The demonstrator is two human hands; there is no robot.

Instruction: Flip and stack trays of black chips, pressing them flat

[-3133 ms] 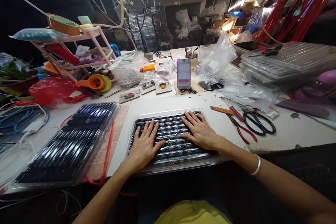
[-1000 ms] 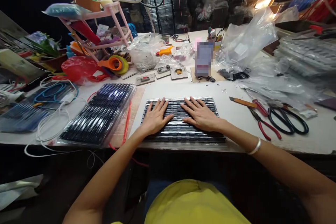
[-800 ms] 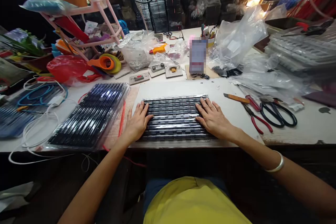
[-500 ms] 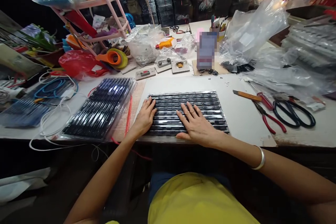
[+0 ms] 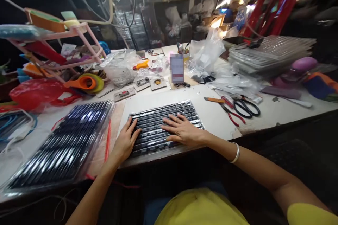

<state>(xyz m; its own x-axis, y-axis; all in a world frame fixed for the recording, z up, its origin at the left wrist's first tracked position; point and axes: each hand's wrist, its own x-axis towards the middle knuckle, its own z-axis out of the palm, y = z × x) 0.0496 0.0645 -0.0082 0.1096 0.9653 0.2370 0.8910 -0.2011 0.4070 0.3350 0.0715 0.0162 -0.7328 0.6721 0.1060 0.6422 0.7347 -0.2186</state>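
Observation:
A ridged tray (image 5: 155, 116) with rows of dark strips lies on the white work surface in front of me. My left hand (image 5: 126, 142) rests on its left edge, fingers apart. Across the right half of the tray lies my right hand (image 5: 183, 130), flat with its fingers spread; a pale bangle (image 5: 236, 153) circles that wrist. Neither hand grips anything. To the left is a stack of similar dark ridged trays (image 5: 66, 144) in clear plastic, with a red strip (image 5: 107, 140) beside it.
Right of the tray lie a cutter knife (image 5: 214, 100), red-handled pliers (image 5: 233, 116) and black scissors (image 5: 246, 108). Behind are small metal fixtures (image 5: 158, 83), plastic bags (image 5: 120, 68) and a blurred-out upright panel (image 5: 177, 68). A pink rack (image 5: 87, 38) stands back left; clear trays (image 5: 269, 51) are stacked back right.
The camera view has swung right and tilted up, so the bench appears further left and lower. Both hands stay flat on the tray; the right hand's fingers now point more to the left.

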